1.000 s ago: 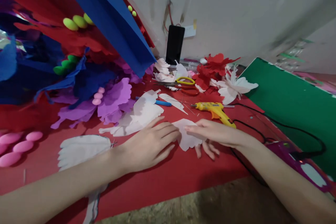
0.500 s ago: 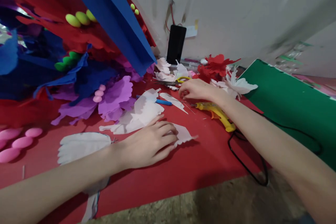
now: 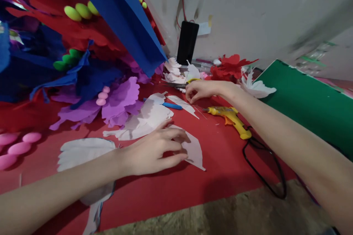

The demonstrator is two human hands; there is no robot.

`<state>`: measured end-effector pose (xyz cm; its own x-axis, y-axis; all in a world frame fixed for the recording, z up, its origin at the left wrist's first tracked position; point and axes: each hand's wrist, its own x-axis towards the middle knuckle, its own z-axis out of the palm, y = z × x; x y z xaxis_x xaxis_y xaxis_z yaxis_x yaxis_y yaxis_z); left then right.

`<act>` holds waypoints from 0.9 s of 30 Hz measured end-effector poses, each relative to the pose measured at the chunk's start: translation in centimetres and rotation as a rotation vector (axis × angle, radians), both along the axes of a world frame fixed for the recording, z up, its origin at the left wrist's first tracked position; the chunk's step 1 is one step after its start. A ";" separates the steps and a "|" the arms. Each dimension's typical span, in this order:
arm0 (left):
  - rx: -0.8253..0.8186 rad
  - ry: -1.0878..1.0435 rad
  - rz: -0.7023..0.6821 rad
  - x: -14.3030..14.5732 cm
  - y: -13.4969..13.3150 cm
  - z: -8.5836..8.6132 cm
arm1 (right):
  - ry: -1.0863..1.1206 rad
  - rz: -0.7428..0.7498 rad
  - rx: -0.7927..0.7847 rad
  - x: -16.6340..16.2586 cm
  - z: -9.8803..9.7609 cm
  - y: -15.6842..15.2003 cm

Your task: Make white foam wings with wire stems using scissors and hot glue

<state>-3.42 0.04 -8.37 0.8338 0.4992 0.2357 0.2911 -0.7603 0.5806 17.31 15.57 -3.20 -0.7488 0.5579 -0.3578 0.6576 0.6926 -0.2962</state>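
Observation:
My left hand (image 3: 154, 150) pinches a white paper cut-out (image 3: 193, 149) on the red sheet (image 3: 165, 187), thumb and fingers closed on its edge. My right hand (image 3: 202, 90) reaches far across the sheet, fingers curled down at the yellow-handled scissors (image 3: 183, 82), which are mostly hidden beneath it. I cannot tell whether it has hold of them. A yellow glue gun (image 3: 230, 116) lies just right of that hand, its black cord (image 3: 264, 165) looping toward me.
Large blue, red and purple paper flowers (image 3: 82, 62) crowd the left. White petal cut-outs (image 3: 143, 119), a blue pen (image 3: 171, 105), a black phone (image 3: 187, 43) against the wall, red and white flowers (image 3: 234, 67) and a green sheet (image 3: 306, 99) lie around. Pink foam ovals (image 3: 16, 147) sit far left.
My right hand left the white cut-out and reached forward to the scissors. My left hand went from lying flat to pinching the cut-out, which has turned under it.

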 end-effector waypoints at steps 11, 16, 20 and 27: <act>-0.020 -0.008 0.004 0.5 0.0 -0.1 | 0.485 -0.057 0.064 -2.0 2.2 -4.7; -0.018 0.096 -0.037 0.2 0.0 0.4 | 0.656 -0.057 0.243 -2.1 3.8 -8.9; 0.026 0.140 -0.109 -0.2 0.3 0.7 | 0.550 0.062 0.325 -0.6 4.0 -12.5; 0.012 0.161 -0.167 -0.7 0.9 1.2 | 0.495 0.113 0.180 1.3 -1.9 -16.1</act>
<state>-4.08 0.94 -7.18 0.9319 0.3491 0.0982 0.2486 -0.8122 0.5277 18.65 -0.52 -5.06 -0.8626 0.4841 0.1469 0.3882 0.8195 -0.4215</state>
